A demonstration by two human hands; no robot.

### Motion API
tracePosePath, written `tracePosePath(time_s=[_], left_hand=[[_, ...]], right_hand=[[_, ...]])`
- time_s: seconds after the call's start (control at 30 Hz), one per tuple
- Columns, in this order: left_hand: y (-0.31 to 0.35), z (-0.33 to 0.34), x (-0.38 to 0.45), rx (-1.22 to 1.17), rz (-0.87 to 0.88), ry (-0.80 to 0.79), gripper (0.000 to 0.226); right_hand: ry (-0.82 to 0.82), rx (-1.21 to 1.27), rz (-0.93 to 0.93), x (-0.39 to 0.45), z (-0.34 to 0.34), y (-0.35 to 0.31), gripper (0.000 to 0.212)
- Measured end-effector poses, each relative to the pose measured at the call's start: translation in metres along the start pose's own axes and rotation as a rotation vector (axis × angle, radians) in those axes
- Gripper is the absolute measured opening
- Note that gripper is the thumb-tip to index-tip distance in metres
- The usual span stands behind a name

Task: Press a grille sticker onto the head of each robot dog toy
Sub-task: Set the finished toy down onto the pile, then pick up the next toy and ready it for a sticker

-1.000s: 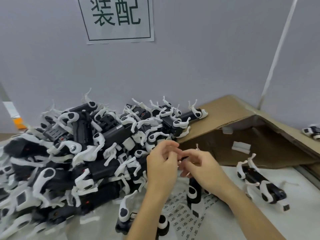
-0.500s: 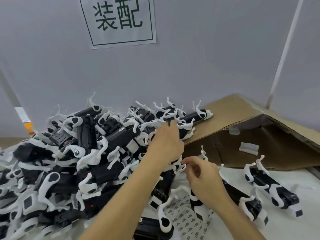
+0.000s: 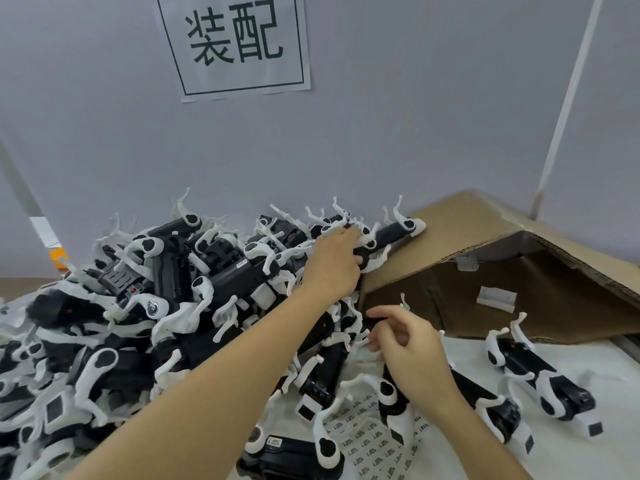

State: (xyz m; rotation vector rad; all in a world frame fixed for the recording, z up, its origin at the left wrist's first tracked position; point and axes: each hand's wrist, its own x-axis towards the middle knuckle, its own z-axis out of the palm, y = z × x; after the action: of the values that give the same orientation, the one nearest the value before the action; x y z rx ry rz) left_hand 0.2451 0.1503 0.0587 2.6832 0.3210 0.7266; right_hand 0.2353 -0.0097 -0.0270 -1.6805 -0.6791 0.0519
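Left hand (image 3: 334,263): reaching to the pile's far top, fingers curled round a black-and-white robot dog toy (image 3: 384,237) beside the cardboard box (image 3: 460,233).
Right hand (image 3: 410,344): hovers loosely curled, holding nothing, above another toy dog (image 3: 485,398).
Sticker sheet (image 3: 367,441): desk's near edge.

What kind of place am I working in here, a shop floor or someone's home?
Most likely a toy assembly workstation: a big pile of robot dog toys, a sticker sheet on the table, a printed sign on the partition wall, and a flattened cardboard box.
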Motion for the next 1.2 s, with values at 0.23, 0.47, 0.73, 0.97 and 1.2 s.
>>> tracePosePath(time_s=[0.23,0.47,0.73,0.97,1.2], left_hand=[[0.032,-0.024,-0.072,-0.224,0.149,0.115,0.057],[0.044,0.01,-0.122,0.076,0.382,0.196,0.059],[0.04,0.02,-0.131,-0.724,0.063,0.37,0.044],[0.032,0.011,-0.125,-1.238,-0.473,0.211,0.037],[0.024,-0.001,-0.122,-1.711,-0.563,0.147,0.052]], right_hand=[[0.006,0.92,0.348,0.009,-0.027,-0.02,0.042],[-0.197,0.617,0.296,0.009,-0.051,-0.023,0.058],[0.004,0.477,0.122,0.007,-0.037,-0.02,0.02],[-0.065,0.185,-0.236,-0.004,-0.032,-0.037,0.014],[-0.091,0.02,-0.306,-0.013,-0.011,-0.046,0.07]])
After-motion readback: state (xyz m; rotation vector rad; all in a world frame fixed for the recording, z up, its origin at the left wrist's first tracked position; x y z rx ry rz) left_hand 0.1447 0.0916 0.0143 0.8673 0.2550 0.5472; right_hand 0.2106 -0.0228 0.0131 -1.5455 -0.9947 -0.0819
